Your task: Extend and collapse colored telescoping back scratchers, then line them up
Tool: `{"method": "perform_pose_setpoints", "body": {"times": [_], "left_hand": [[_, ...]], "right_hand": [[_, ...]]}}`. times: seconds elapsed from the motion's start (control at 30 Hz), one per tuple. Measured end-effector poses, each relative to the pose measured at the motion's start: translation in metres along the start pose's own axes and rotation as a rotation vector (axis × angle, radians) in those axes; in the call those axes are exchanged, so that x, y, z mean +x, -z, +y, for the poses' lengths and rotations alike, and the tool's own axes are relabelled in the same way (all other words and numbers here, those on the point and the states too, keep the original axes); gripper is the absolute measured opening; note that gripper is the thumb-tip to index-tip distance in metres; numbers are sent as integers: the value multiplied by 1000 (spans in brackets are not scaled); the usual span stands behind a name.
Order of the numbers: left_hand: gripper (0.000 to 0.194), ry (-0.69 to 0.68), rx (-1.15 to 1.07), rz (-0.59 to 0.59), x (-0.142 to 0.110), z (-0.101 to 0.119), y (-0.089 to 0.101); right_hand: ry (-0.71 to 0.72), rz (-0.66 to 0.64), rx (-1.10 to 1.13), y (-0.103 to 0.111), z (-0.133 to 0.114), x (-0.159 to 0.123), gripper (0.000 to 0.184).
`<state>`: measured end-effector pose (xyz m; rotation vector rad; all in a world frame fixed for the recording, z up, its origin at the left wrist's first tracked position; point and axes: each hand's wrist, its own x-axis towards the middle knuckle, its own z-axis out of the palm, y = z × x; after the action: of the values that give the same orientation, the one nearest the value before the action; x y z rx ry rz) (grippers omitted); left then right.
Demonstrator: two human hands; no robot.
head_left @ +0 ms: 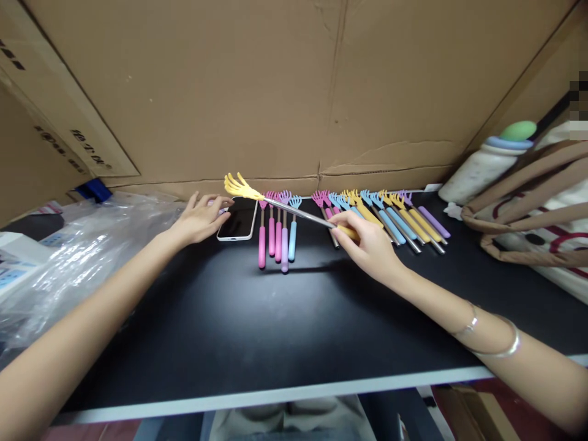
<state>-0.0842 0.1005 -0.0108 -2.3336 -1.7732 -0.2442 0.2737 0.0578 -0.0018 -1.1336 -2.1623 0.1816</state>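
My right hand is closed round the handle of a yellow back scratcher. Its metal rod is extended, and its claw end points up and left, above the black table. My left hand has its fingers stretched out beside a white-edged phone; something purple shows partly behind the fingers, too hidden to name. Just right of the phone lies a small group of back scratchers with pink, purple and blue handles. Farther right is a larger row of pink, blue, yellow and purple back scratchers, partly covered by my right hand.
Crumpled clear plastic bags cover the left side, with a white box at the edge. A pale bottle with a green top and a cloth bag with brown handles stand at right. Cardboard walls the back.
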Motion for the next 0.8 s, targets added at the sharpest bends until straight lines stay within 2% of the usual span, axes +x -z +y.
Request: {"method": "perform_pose_setpoints", "body": {"times": [0.1,0.2,0.33,0.4,0.5,0.53,0.57,0.63,0.73,0.77,0.8], "left_hand": [[47,-14,-45,-41,2,-2,-3],[46,39,-78,-61,6,-6,-7],[48,98,-83,14,9,-10,-6],[49,123,-85,91,7,-7,5],[48,169,-88,247,0,4,34],[49,182,-96,316,-4,10,45],[48,195,-128,433,-8,17,56],[44,157,-210,607,-17,32,75],[36,131,-233,845,-33,58,92],[34,102,-203,847,-38,66,93],[31,54,-146,802,-43,74,92]], "right_hand": [[-3,-20,19,1,-2,0,21],[1,-37,78,2,-3,0,21],[14,-49,150,2,-4,1,21],[9,-55,174,2,-4,1,21],[-3,-64,183,2,-3,1,21],[-4,-65,179,2,-3,1,21],[-4,-64,171,2,-3,0,21],[-4,-60,137,2,-3,0,21],[5,-50,30,0,-6,-2,21],[20,-48,-12,0,-7,-3,20],[42,-49,-52,0,-9,-4,20]]}}
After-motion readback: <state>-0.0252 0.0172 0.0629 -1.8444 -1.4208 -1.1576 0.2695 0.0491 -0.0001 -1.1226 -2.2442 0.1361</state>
